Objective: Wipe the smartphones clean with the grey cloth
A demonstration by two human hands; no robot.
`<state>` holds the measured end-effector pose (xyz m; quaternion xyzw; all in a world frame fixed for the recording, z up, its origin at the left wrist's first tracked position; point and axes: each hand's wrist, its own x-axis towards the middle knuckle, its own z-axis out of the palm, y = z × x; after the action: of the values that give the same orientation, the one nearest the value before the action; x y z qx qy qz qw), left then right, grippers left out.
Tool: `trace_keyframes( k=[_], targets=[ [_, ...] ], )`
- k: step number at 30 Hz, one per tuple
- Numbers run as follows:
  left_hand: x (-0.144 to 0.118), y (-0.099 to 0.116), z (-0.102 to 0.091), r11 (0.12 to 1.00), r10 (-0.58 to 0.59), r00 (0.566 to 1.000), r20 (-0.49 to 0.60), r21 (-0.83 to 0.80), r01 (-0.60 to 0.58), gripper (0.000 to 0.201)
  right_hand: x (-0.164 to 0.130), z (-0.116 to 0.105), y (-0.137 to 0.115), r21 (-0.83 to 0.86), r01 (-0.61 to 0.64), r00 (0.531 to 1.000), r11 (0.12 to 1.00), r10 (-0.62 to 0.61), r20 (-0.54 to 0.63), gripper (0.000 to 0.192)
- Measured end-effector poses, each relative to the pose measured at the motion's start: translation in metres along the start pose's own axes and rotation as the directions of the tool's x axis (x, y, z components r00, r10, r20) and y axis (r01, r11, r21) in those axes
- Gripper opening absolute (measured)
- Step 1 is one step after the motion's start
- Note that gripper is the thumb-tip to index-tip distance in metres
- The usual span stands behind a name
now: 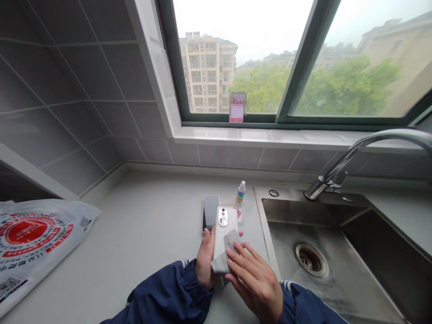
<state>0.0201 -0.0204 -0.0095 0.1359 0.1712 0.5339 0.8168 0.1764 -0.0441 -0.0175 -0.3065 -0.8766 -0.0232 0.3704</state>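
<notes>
My left hand (204, 260) is wrapped around a white smartphone (222, 236), its back with the camera lenses facing up. A thin grey cloth (221, 264) lies over the lower part of that back. My right hand (256, 279) presses the cloth down with its fingers, the thumb side partly hidden. Just behind the held phone, another smartphone (210, 208) lies on the counter with its dark screen up. A small spray bottle (240, 192) with a white cap stands upright to the right. Beside the phone, a clear item with pink on it (240, 215) is partly hidden.
To the right, a steel sink (265, 216) with a drain (311, 259) is set into the white counter (151, 216), under a curved chrome faucet (351, 155). A white plastic bag (37, 243) with red print lies at the left. A window sill (256, 133) runs behind.
</notes>
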Motion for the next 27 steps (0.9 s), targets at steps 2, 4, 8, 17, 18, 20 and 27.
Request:
trace_keyframes(
  k=[2,4,8,17,18,20,27],
  targets=[
    [-0.002,-0.004,-0.002,1.0,-0.026,1.0,0.012,0.005,0.026,0.077,0.0,0.001,-0.003,-0.003,0.011,1.0,1.0,-0.011,0.001,0.025],
    [-0.003,-0.007,-0.005,0.999,-0.052,0.998,0.031,0.002,0.052,0.079,0.0,0.003,-0.006,-0.004,0.025,1.0,1.0,-0.025,0.002,0.025],
    [-0.004,-0.01,-0.007,0.996,-0.09,0.994,0.06,-0.013,0.091,0.083,-0.001,0.005,-0.009,-0.003,0.042,0.999,0.999,-0.042,0.012,0.022],
    [-0.001,0.003,0.005,0.998,0.057,0.998,-0.027,-0.016,-0.058,0.074,0.002,-0.004,0.008,-0.02,0.03,1.0,0.999,-0.03,0.001,0.019],
    [0.001,0.005,0.006,0.997,0.068,0.997,-0.037,-0.031,-0.069,0.073,0.003,-0.005,0.01,-0.016,0.031,1.0,0.999,-0.031,-0.004,0.018],
    [0.002,0.007,0.008,0.995,0.083,0.996,-0.043,-0.056,-0.085,0.07,0.003,-0.005,0.014,-0.008,0.035,0.999,0.999,-0.035,-0.008,0.019],
    [-0.004,-0.004,0.003,1.0,0.012,1.0,0.002,-0.028,-0.012,0.072,0.002,0.0,0.004,0.011,0.053,0.999,0.999,-0.053,0.006,0.018]
  ],
)
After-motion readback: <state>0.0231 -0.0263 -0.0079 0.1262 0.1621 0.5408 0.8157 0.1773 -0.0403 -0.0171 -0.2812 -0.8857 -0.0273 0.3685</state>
